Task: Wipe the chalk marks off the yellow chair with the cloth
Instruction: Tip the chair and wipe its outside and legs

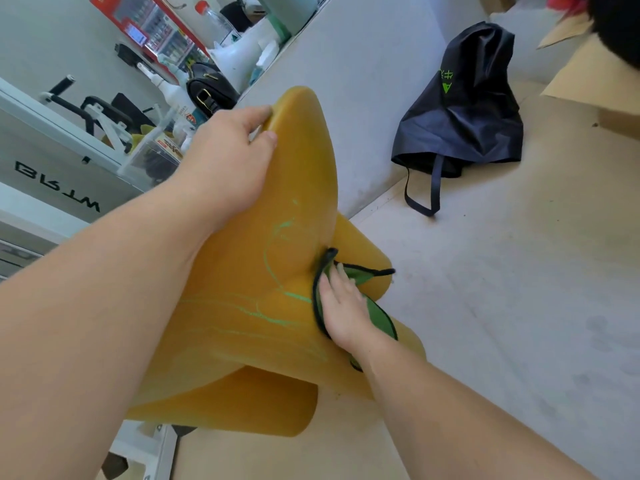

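Right hand (341, 308): my fingers lie nearly straight and flat on the cloth (379, 318), pressing it against the chair (249, 271); I pinch nothing that I can see.
Left hand (225, 157): my fingers curl over the top edge of the chair's back with the thumb on its front face, gripping it.
Cloth: green with a dark hem, bunched under my palm at the chair's right edge, where back meets seat.
Chalk (294, 296): green lines cross the seat and climb the back, just left of the cloth; most look unwiped.
Bag (464, 109): dark, on the floor, well apart.
Stage: early, I judge.
Doing it well: press with the whole palm and sweep leftward along the lines in overlapping strokes. Turn the cloth to a clean face once it loads, and brace the back against each push.
Risk: too light a touch may only smear the chalk; the chair may rock.
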